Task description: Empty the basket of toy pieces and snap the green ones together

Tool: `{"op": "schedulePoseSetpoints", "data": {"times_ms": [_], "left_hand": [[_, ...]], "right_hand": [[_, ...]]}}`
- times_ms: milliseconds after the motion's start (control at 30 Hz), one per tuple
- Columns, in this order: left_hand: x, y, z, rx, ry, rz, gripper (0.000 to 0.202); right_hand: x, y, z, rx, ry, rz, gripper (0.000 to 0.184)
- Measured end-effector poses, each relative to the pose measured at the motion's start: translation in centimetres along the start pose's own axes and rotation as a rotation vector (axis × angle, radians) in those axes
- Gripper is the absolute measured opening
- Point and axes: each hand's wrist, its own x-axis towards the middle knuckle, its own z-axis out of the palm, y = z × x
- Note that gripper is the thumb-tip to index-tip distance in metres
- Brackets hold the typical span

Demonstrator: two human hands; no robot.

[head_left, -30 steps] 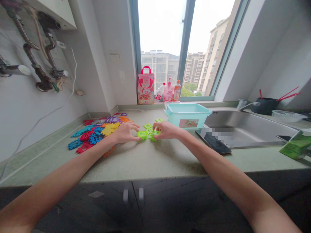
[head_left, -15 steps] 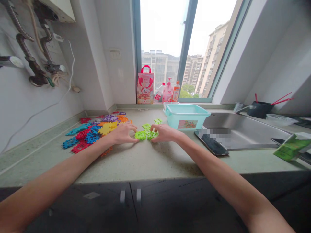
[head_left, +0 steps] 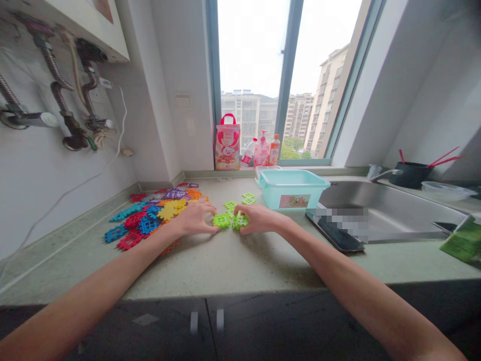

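Note:
My left hand point(head_left: 196, 218) holds a lime-green lattice building piece point(head_left: 221, 220) at its left edge, between thumb and fingers. A second lime-green piece point(head_left: 240, 222) is gripped in my right hand point(head_left: 260, 219), its right side partly covered by the fingers. The two pieces face each other just above the counter with a narrow gap between them. Behind them lie more lime-green pieces point(head_left: 248, 198), some partly hidden by my right hand. Beside my left hand spreads a pile of interlocking pieces, among them yellow point(head_left: 172, 209), blue point(head_left: 149, 225) and red point(head_left: 129, 240) ones.
A turquoise plastic tub point(head_left: 295, 188) stands behind my right hand. To its right are a steel sink point(head_left: 394, 208) and a dark phone-like slab point(head_left: 334, 233) at the rim. Bottles point(head_left: 262, 150) and a pink bag point(head_left: 227, 145) line the windowsill. A green carton point(head_left: 462, 243) sits far right.
The whole scene sits slightly lower and further right, as my head has moved. Both hands keep their green pieces close together, with almost the same gap between them.

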Motion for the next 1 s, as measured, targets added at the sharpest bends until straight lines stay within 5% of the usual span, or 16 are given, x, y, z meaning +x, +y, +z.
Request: {"op": "schedulePoseSetpoints", "data": {"times_ms": [267, 500, 1000], "left_hand": [[0.1, 0.3, -0.2, -0.043, 0.008, 0.002, 0.036], [0.2, -0.1, 0.2, -0.057, 0.006, -0.006, 0.038], [0.1, 0.2, 0.5, -0.083, 0.037, 0.0, 0.043]], "right_hand": [[0.0, 0.2, -0.8, 0.002, 0.015, 0.006, 0.054], [0.3, 3.2, -1.4, -0.058, 0.228, 0.117, 0.054], [0.6, 6.0, 0.0, -0.002, 0.101, 0.119, 0.057]]}}
